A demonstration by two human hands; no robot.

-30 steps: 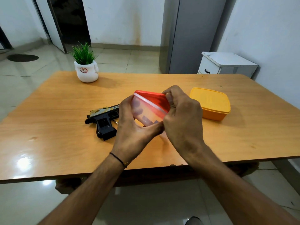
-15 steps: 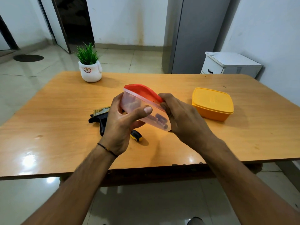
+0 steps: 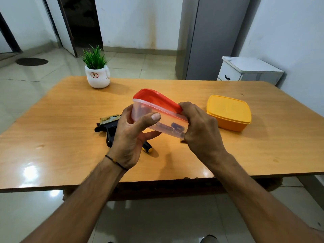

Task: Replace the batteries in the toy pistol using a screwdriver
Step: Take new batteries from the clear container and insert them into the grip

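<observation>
A lidded container (image 3: 157, 118) is held above the middle of the table (image 3: 70, 137), with the left hand (image 3: 128, 137) at its 8 o'clock and the right hand (image 3: 201, 130) at its 4 o'clock. On the table, the toy pistol (image 3: 107, 123) is seen at the container's 9 o'clock, the screwdriver (image 3: 147, 148) at 6, a closed box (image 3: 228, 113) at 3 and a potted plant (image 3: 97, 71) at 11.

A lidded yellow box (image 3: 228, 111) sits on the wooden surface (image 3: 52, 137), just right of the right grip (image 3: 201, 130). A potted plant (image 3: 97, 74) stands well beyond the left grip (image 3: 128, 137). A white cabinet (image 3: 249, 71) stands behind.
</observation>
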